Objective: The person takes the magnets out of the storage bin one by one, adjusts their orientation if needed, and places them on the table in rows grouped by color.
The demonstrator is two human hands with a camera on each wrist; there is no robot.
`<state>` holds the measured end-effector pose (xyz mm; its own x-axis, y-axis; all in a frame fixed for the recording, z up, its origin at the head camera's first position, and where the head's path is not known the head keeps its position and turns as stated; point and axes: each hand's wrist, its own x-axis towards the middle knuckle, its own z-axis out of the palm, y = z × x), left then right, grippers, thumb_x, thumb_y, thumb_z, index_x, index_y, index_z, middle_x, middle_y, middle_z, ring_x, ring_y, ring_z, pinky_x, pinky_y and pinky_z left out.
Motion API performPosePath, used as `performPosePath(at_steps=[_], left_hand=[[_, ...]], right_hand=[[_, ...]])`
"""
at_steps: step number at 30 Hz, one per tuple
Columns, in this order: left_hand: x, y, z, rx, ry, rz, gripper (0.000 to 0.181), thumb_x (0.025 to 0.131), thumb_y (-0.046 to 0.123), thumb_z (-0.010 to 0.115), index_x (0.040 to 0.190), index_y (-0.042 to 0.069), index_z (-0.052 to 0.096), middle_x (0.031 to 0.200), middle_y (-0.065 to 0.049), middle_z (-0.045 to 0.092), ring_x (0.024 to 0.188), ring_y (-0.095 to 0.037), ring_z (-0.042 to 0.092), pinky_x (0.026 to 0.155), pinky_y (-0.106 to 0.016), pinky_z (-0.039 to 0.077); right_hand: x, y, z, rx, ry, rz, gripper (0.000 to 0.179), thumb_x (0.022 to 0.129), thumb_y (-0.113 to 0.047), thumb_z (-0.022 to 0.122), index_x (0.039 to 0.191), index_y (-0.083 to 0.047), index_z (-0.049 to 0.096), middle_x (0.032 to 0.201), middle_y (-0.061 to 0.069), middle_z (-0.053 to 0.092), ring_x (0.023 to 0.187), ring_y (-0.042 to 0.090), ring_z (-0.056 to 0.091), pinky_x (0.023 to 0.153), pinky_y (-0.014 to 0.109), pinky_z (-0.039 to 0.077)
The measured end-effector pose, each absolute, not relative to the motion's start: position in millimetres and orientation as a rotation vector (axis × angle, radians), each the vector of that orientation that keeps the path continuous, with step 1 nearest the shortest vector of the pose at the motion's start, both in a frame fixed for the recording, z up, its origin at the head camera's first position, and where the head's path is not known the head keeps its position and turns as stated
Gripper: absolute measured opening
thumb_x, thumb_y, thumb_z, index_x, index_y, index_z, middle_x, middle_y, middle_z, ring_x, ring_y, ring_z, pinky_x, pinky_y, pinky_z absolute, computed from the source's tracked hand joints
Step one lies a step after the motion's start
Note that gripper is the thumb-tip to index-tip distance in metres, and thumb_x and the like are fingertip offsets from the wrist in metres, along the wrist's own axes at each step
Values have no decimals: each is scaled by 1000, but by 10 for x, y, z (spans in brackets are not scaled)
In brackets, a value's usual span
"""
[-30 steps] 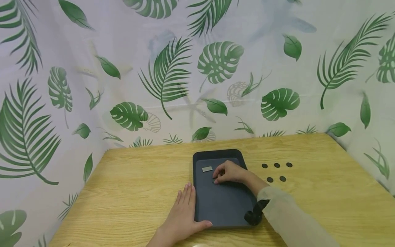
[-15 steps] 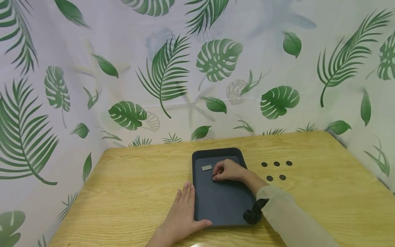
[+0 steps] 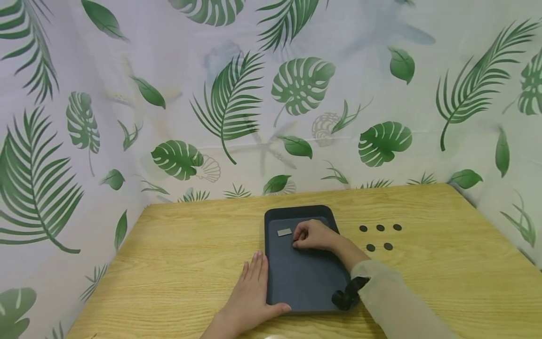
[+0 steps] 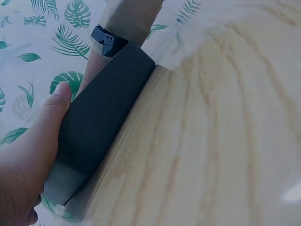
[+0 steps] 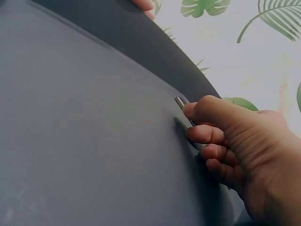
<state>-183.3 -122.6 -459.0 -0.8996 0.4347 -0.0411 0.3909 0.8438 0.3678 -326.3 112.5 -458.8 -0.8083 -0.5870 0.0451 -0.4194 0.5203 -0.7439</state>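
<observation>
My left hand (image 3: pixel 250 294) lies flat along the left side of a dark grey tray (image 3: pixel 296 287), thumb over its near rim. In the left wrist view, that hand (image 4: pixel 28 165) rests against the tray's outer wall (image 4: pixel 99 117). My right hand (image 3: pixel 313 234) is low over the tray's far part, fingers curled, thumb and forefinger together. In the right wrist view, the right hand (image 5: pixel 235 146) pinches what looks like a small dark piece, mostly hidden by the fingertips. A small silvery rectangular plate (image 3: pixel 284 232) lies on the tray floor, just left of those fingertips.
Several small black discs (image 3: pixel 380 228) lie in two rows on the wooden table (image 3: pixel 190 245), right of the tray. A black camera strap (image 3: pixel 351 292) on the right wrist hangs over the tray's near right corner. Leaf-patterned cloth (image 3: pixel 254 117) stands behind and at the sides.
The right hand's thumb and forefinger, apart a second ago, have come together over nearly the same spot in the tray. The left hand, plate and discs stay in place.
</observation>
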Motion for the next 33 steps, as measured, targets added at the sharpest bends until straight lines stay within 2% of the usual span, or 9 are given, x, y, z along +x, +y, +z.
performPosePath(at_steps=[13,19,26,33], left_hand=[[-1833,-1190,-4568,654,2894,533,112,80,75,48,150,-4,11,157,-20,6,146,-31,4,116,-51,12],[-1833,-1187,-4566,648,2903,521,112,79,76,47,150,-4,12,157,-20,7,146,-31,4,116,-51,12],[-1830,-1188,-4585,638,2892,528,112,80,77,46,150,-4,12,157,-20,6,146,-31,3,116,-51,11],[-1834,-1199,-4597,652,2906,508,111,81,76,46,150,-4,12,157,-20,5,146,-31,2,116,-52,10]], right_hand=[[-3262,1169,-4559,-856,2606,-1138,9,80,-17,72,84,-10,68,72,-4,63,62,6,55,60,23,47],[-3264,1163,-4511,-861,2577,-1219,11,81,-16,71,87,-8,68,72,-2,65,58,10,58,59,26,49],[-3262,1168,-4440,-904,2570,-1228,11,81,-15,71,88,-7,68,76,-3,65,67,9,59,64,25,50],[-3261,1125,-4325,-957,2556,-1237,10,82,-17,72,87,-10,67,78,-3,65,70,9,59,67,25,50]])
